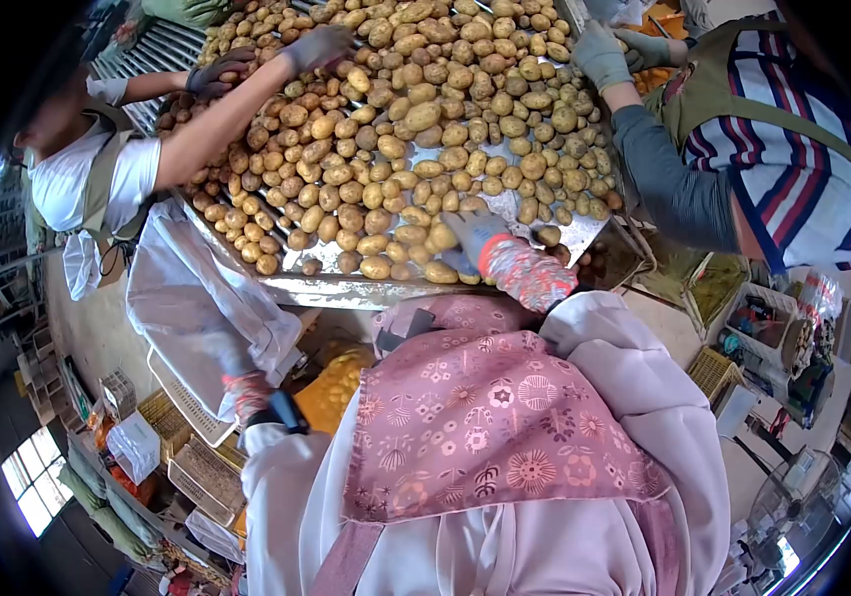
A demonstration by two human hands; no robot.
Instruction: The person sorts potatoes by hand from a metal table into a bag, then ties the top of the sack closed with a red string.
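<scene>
Many potatoes (386,139) lie spread over a sorting table (346,290) with metal rollers. My right hand (470,236), in a grey glove with a red-patterned cuff, rests on potatoes at the table's near edge, its fingers bent over one potato. Down at the left, my left hand (222,353), also gloved, is blurred beside a white crate (182,382) draped with a pale cloth or bag (197,283). Whether its fingers hold anything cannot be made out.
At the left a co-worker (98,169) reaches over the potatoes with both gloved hands. Another co-worker (743,139) stands at the right edge. A yellow bag (334,392) sits below the table, and crates (763,323) stand on the floor at the right.
</scene>
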